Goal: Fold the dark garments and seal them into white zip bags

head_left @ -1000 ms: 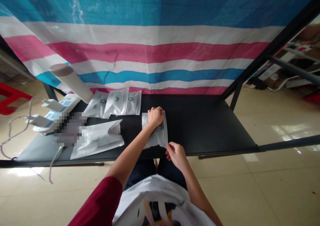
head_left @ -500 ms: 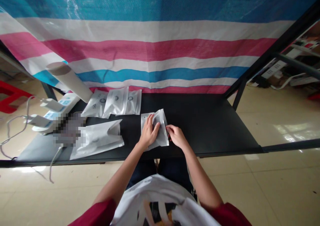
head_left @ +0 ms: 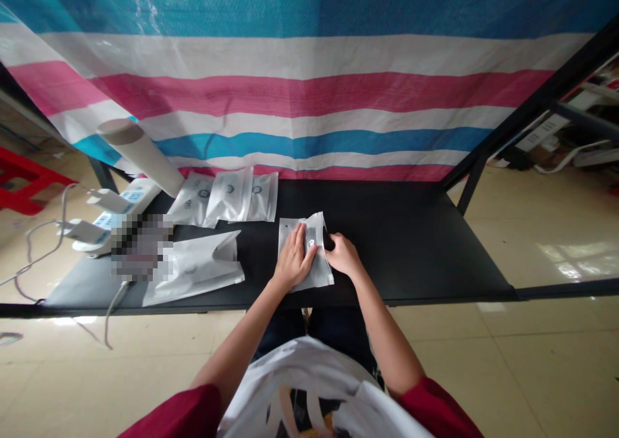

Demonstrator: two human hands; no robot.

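Note:
Flat on the black table lies a frosted plastic zip bag (head_left: 319, 271), its slider edge facing right and slightly raised. My left hand (head_left: 294, 257) rests palm down on the bag with fingers stretched out. A small printed patch on the bag shows beside its thumb. At the bag's right edge, my right hand (head_left: 344, 255) is closed around a small black object (head_left: 329, 240). Most of that object is covered by the fingers and the bag edge, so its kind cannot be made out.
Left of my hands lies another frosted bag (head_left: 196, 267). Behind it, several filled bags (head_left: 229, 196) lean near a striped sheet (head_left: 300, 96). A pale cylinder (head_left: 142, 157) and a power strip (head_left: 130, 199) with plugs and cables stand at the left. The black table (head_left: 416, 244) extends right.
My right hand has turned slightly at the bag's edge, and more of the black object shows above its fingers. My left hand stays on the bag. The whole view has shifted a little.

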